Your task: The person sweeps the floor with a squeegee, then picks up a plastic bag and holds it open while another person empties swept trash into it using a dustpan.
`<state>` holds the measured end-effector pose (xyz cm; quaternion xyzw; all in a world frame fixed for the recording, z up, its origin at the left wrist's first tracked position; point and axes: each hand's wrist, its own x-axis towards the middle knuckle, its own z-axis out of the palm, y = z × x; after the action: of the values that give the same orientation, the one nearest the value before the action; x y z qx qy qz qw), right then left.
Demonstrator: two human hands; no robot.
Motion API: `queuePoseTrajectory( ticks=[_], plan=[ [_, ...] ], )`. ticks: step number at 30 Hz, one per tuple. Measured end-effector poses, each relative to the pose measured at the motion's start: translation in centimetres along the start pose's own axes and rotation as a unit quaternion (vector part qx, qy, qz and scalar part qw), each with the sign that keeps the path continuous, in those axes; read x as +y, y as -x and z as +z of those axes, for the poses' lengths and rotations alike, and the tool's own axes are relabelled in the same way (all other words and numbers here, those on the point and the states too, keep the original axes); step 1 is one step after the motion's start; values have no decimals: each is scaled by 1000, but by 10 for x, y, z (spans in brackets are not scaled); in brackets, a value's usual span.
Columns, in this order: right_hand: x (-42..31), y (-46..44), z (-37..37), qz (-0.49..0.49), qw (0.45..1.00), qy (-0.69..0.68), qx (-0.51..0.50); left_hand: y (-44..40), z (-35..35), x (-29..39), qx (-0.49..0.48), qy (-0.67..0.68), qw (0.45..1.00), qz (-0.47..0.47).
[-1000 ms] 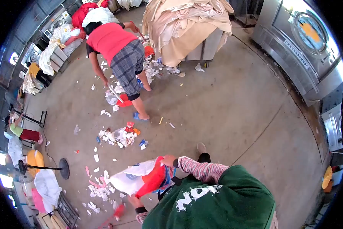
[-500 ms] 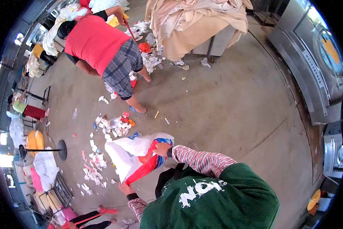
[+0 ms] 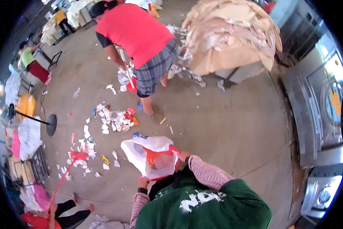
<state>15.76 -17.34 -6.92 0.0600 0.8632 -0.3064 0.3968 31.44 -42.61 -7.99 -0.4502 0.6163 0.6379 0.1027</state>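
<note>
A large white plastic sack point(image 3: 135, 150) with red parts hangs in front of me, its mouth spread wide. Orange-red material point(image 3: 158, 158) shows inside the opening. My left hand point(image 3: 143, 182) is closed on the near-left edge of the sack. On the right edge, my right hand point(image 3: 183, 156) is closed around the red rim. Just beyond the sack, a small blue wrapper point(image 3: 137, 134) lies on the floor.
Paper scraps point(image 3: 118, 119) lie in piles ahead. A co-worker in a red top point(image 3: 137, 32) bends beyond them. At lower left another person's red broom point(image 3: 79, 155) touches scraps. A cloth-laden cart point(image 3: 232, 42), floor fan point(image 3: 51, 124) and steel machine point(image 3: 312, 99) stand around.
The sack's mouth has opened wider and turned to show its inside; both hands moved slightly right. A red broom has come onto the left scraps. The bending co-worker appears further right.
</note>
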Motion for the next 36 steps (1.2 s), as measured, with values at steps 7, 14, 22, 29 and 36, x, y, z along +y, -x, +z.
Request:
queuePoseTrajectory(
  ticks=[7, 14, 22, 29, 36],
  plan=[
    [-25, 3, -10, -14, 999, 21, 22, -17, -4, 14, -22, -111, 984, 140],
    [-39, -2, -20, -53, 994, 70, 58, -24, -10, 25, 19, -147, 987, 65],
    [-25, -48, -99, -102, 986, -19, 133, -6, -6, 36, 32, -14, 999, 30],
    [25, -97, -330, -80, 910, 14, 406, -22, 13, 27, 81, 78, 993, -46],
    [65, -158, -507, -88, 890, 23, 447, -36, 55, 31, 166, 180, 969, -14]
  ],
)
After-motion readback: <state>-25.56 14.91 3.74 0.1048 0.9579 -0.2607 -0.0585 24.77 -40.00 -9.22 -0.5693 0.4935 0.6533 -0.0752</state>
